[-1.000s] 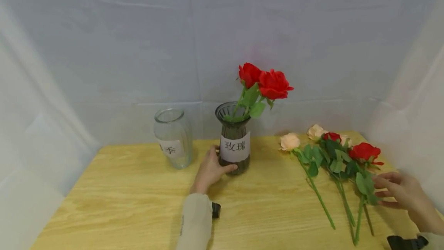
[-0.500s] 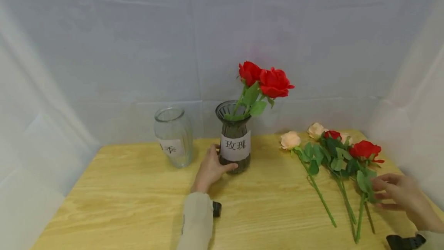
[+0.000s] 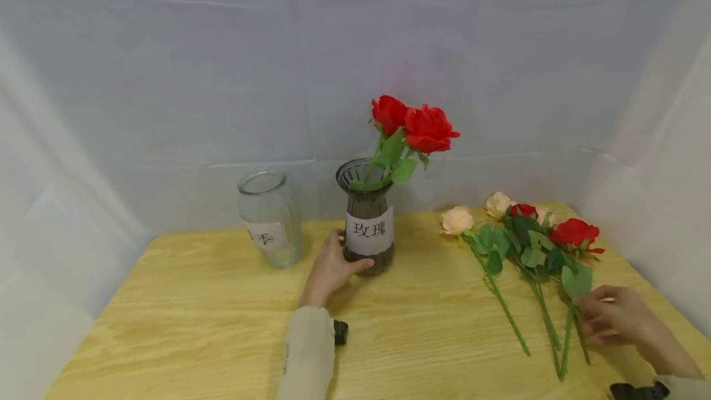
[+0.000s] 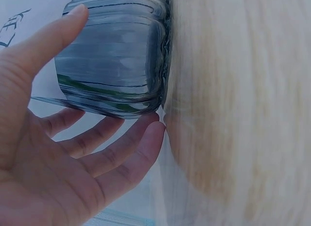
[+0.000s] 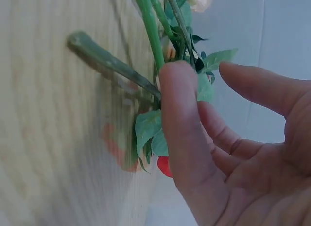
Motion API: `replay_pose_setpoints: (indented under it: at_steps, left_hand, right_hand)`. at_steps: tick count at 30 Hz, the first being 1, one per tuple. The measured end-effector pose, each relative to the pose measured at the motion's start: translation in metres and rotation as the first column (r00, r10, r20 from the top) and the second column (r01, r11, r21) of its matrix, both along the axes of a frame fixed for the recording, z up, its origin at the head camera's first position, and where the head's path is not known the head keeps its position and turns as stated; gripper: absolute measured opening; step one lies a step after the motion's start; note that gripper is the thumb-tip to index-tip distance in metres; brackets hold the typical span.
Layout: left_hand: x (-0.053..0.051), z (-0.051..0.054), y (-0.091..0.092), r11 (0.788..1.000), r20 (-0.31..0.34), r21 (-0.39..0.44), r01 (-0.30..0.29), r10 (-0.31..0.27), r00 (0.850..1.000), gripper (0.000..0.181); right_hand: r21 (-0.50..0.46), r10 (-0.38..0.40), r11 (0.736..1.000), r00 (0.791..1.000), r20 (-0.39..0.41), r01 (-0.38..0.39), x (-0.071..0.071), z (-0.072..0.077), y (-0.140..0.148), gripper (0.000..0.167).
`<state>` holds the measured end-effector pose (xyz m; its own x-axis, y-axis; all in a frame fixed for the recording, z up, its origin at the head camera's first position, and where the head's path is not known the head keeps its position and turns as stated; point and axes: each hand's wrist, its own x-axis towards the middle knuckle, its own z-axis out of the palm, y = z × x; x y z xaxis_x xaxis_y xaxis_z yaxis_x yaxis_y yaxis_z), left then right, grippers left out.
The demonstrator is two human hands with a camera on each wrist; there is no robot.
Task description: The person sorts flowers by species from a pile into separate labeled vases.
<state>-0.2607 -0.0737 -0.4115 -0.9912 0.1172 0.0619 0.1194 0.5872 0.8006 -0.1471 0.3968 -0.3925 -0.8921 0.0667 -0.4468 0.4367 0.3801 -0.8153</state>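
My left hand (image 3: 329, 269) holds the lower part of a dark ribbed glass vase (image 3: 383, 257), thumb across the front and fingers along the side. A white label with handwritten characters is on the vase, and two red roses (image 3: 429, 129) stand in it. In the left wrist view the fingertips touch the vase base (image 4: 116, 51) beside the table. At the right, my right hand (image 3: 619, 316) is beside the green stem of a red rose (image 3: 576, 233), fingertips near a leaf (image 3: 576, 279). The right wrist view shows a gap between thumb and fingers, with stems (image 5: 150, 31) behind them.
A clear glass vase (image 3: 272, 202) with a label stands left of the dark one. Peach roses (image 3: 458, 221) and another red rose (image 3: 524, 210) lie on the wooden table (image 3: 200, 326). Pale sheeting (image 3: 222, 79) hangs behind and at both sides.
My right hand has moved left and slightly down, closer to the rose stem below the leaf. The left hand stays on the vase. The head view has shifted slightly.
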Motion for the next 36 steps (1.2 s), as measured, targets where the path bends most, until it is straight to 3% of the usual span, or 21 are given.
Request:
replay_pose_setpoints:
  at_steps: [8, 16, 21, 27, 30, 33, 36]
  left_hand:
    - [0.001, -0.001, 0.0, 1.0, 0.0, -0.001, -0.006, 0.006, 1.0, 0.084]
    - [0.002, -0.002, 0.001, 1.0, -0.001, 0.005, 0.006, -0.006, 1.0, 0.085]
    - [0.001, -0.001, 0.0, 1.0, 0.009, 0.001, -0.003, 0.003, 1.0, 0.086]
    - [0.0, 0.002, -0.001, 1.0, -0.005, -0.007, -0.006, 0.006, 1.0, 0.085]
    - [0.0, 0.001, 0.0, 1.0, -0.009, -0.006, -0.006, 0.006, 1.0, 0.084]
    - [0.0, 0.0, 0.0, 1.0, -0.006, -0.001, -0.005, 0.005, 1.0, 0.085]
    - [0.0, 0.0, 0.0, 1.0, -0.003, 0.001, -0.005, 0.005, 1.0, 0.085]
  right_hand:
    - [0.035, 0.031, 0.999, 0.999, -0.012, -0.031, 0.007, -0.007, -0.016, 0.016]
    - [0.113, 0.026, 0.993, 0.999, -0.031, -0.022, 0.012, -0.011, -0.026, 0.025]
    - [0.238, 0.048, 0.971, 0.998, -0.041, -0.037, 0.011, -0.011, -0.032, 0.03]
    - [0.349, 0.103, 0.936, 0.986, -0.132, -0.051, 0.011, -0.012, -0.04, 0.03]
    - [0.277, 0.04, 0.961, 0.99, -0.132, -0.002, 0.013, -0.013, -0.038, 0.03]
    - [0.094, -0.059, 0.993, 0.993, -0.105, 0.069, 0.014, -0.013, -0.031, 0.029]
    - [-0.117, -0.15, 0.983, 0.987, -0.053, 0.143, 0.016, -0.012, -0.02, 0.022]
